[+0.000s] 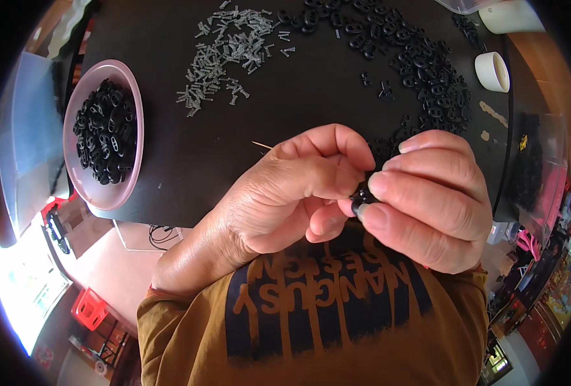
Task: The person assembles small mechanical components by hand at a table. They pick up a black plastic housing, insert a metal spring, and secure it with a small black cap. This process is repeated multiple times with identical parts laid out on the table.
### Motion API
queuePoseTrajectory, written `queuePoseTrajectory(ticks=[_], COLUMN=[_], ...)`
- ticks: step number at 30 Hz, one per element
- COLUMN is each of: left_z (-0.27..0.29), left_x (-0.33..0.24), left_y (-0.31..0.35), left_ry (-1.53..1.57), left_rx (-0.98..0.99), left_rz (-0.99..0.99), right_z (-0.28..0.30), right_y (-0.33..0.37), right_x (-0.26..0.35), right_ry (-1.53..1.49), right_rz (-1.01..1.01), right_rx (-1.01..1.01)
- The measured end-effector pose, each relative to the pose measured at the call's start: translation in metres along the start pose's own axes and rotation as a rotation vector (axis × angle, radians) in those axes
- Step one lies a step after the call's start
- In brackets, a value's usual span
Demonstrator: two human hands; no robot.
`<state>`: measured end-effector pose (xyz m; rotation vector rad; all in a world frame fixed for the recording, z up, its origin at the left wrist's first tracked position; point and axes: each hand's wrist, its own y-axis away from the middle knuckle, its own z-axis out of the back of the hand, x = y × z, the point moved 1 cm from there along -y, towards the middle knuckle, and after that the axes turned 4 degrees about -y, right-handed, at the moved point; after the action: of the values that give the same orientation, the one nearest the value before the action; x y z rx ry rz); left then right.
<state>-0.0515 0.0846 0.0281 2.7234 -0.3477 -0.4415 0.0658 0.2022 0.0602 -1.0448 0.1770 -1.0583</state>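
In front of my chest, both hands meet at a small black plastic cord lock (360, 198). My right hand (436, 199) pinches it between thumb and fingertips, covering much of it. The fingers of my left hand (285, 183) are closed, with the fingertips right against the same piece. A thin pale pointed stick (262, 145) juts out behind the left hand; the rest of it is hidden in the grip. Just beyond the hands lie loose black cord lock parts (436, 96), spread in a long curved heap.
A pink oval bowl (140, 128) full of black cord locks stands at the left of the dark table (169, 167). Small metal springs (224, 55) lie scattered at the far middle. At the right edge sits a small white cup (492, 72). A red stool (90, 309) is on the floor.
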Motion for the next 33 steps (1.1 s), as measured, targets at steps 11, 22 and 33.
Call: queuePoseTrajectory(ticks=[11,22,33], left_z=[0.001,-0.01,-0.007], left_x=[-0.009,-0.003,0.008], left_y=[0.009,0.018,0.023], left_ry=[-0.005,-0.305,-0.908], left_rx=[-0.035,-0.189,-0.276], left_rz=[-0.009,-0.349,-0.752], right_z=[-0.01,-0.01,-0.017], right_y=[0.005,0.008,0.007], right_x=[0.002,0.014,0.023], right_ry=[0.053,-0.108,-0.442], right_rz=[-0.031,-0.404,-0.872], right_rx=[-0.085,-0.111,-0.262])
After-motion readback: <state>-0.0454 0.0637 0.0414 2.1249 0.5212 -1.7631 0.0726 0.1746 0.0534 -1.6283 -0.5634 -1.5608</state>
